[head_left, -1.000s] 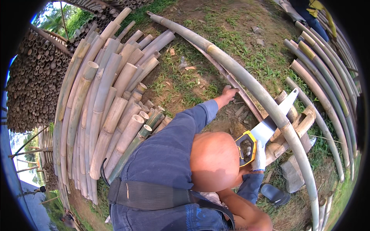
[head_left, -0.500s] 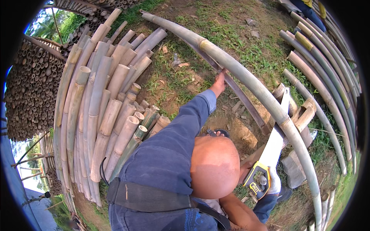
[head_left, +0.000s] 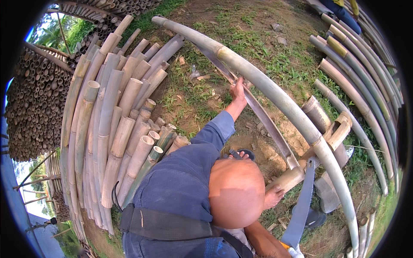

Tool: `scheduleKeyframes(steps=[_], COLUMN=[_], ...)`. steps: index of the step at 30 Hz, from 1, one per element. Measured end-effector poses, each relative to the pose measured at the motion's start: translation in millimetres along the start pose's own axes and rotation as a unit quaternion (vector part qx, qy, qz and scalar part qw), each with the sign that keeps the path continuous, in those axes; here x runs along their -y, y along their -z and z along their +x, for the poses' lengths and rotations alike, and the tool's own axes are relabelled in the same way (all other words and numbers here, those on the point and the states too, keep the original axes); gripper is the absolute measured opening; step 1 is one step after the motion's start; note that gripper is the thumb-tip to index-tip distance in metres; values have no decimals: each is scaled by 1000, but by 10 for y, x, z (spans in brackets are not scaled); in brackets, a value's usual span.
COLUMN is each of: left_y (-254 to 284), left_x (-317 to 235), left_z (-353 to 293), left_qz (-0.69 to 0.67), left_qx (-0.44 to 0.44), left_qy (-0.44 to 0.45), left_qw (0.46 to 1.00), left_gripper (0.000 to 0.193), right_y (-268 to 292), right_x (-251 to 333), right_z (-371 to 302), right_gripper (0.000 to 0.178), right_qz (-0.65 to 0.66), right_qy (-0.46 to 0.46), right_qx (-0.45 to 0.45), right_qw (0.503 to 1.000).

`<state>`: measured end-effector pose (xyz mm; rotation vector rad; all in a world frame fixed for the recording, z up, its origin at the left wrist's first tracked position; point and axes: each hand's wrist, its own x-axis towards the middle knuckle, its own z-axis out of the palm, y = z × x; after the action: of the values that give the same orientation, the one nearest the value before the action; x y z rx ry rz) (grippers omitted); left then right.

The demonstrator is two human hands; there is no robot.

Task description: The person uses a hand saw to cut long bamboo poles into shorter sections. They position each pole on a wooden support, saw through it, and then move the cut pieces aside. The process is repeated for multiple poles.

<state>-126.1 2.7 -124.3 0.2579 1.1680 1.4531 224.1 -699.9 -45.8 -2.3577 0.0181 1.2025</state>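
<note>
Gripping the split bamboo strip [head_left: 266, 118] along its upper stretch, the left hand [head_left: 238, 89] has its bare fingers wrapped on the edge; head view only. Strip lies left of the long pole [head_left: 269, 89], a clear gap between them over the lower half; its lower end is just above the short bamboo log [head_left: 287, 178], contact not certain. Right hand [head_left: 296, 252], gloved, is at the handle of the handsaw [head_left: 302, 206], mostly cut off by the lower rim; fingers appear closed on the handle, individual placement not visible. Blade slants up, tip beside the log's right end, touching or not cannot be told. Progress, as judged: strip already opened lengthwise, hollow inner face showing; long pole looks whole, no saw kerf discernible on it. Any cutting seems not yet done here; strip not yet settled in a fixed position. Versus half a second ago: blade then reached up past the long pole, handle fully in frame; now blade is drawn lower and the handle nearly out. Strip's lower end has dropped toward the log. Long pole essentially unchanged.
</note>
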Motion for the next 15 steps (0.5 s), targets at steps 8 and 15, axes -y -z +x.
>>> scheduleKeyframes(steps=[8, 15], left_y=[337, 315], left_x=[-689, -918], left_z=[-147, -188], left_qz=[-72, -29], left_qx=[-12, -21], left_qy=[42, -10], left_qw=[996, 999], left_gripper=[30, 8], right_y=[211, 146], right_x=[-176, 895], right_z=[-126, -842], right_gripper=[48, 55], right_qz=[-173, -181], right_qy=[24, 274], right_qx=[-46, -53], right_qw=[984, 943])
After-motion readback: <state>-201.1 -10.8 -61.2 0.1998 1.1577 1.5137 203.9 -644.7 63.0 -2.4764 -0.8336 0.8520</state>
